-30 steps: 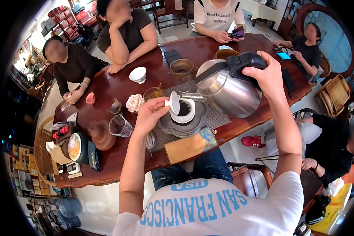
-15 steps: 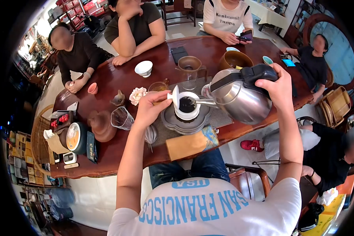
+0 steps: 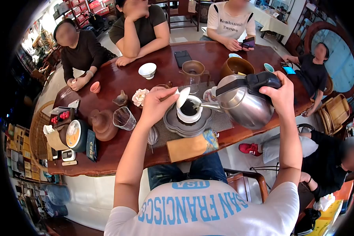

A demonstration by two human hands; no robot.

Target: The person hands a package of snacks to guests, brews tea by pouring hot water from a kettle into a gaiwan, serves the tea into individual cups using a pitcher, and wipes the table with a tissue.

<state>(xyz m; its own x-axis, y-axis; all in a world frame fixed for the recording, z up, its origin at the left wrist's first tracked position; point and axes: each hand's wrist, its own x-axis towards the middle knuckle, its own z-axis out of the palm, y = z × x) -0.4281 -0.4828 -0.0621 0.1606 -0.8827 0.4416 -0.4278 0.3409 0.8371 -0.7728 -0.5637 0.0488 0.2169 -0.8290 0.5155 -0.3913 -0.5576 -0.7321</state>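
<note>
Brown teapot [image 3: 103, 125] and glass pitcher [image 3: 124, 119] sit on the bench [image 3: 165, 65], left of your left forearm. Pink flower [image 3: 140, 97] is just beside your left hand [image 3: 159, 104]. That hand is narrow: thumb and fingertips pinch the white lid [image 3: 183, 97], tilted steeply at the left side of the white cup [image 3: 188, 118]. Can't tell if lid touches rim. Cup is upright on the grey tray [image 3: 203, 126], dark contents inside. Tray sits on the woven mat [image 3: 225, 122], tan cloth [image 3: 185, 150] in front of it. Kettle [image 3: 246, 104] is off the bench, right of the cup, spout tip at the cup's right rim. Can't make out a stream. Your right hand [image 3: 281, 91] is closed round the kettle's black handle [image 3: 265, 81], thumb on the near side.
</note>
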